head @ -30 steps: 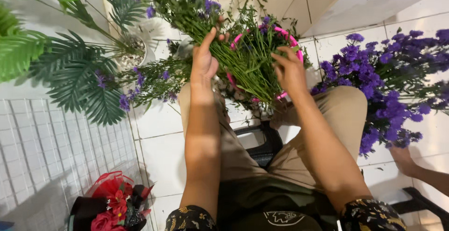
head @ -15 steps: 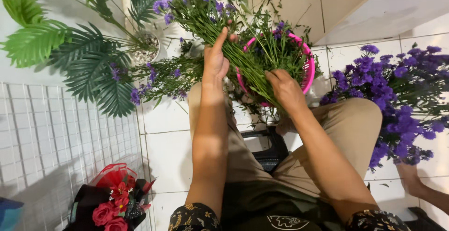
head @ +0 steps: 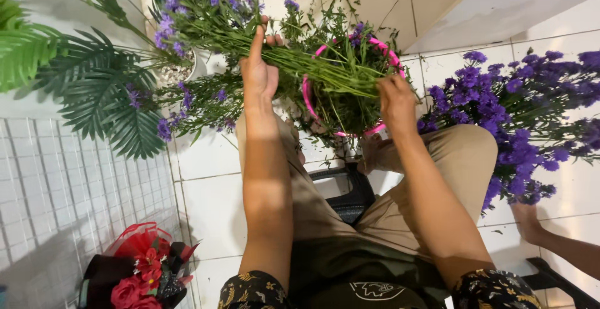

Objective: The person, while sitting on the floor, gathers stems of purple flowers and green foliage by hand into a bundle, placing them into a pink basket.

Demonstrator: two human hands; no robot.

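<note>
- Left hand [head: 259, 71] grasps a bunch of purple flower stems [head: 250, 37], forefinger raised straight; the bunch has tipped further leftward than half a second ago
- Right hand [head: 395, 101] closes on the stem ends over a pink basket [head: 381, 49]; fingers hidden by greenery, probably clenched
- Red rose bouquet [head: 140, 271] on the tiled floor; more purple blooms [head: 519, 115] at right
</note>
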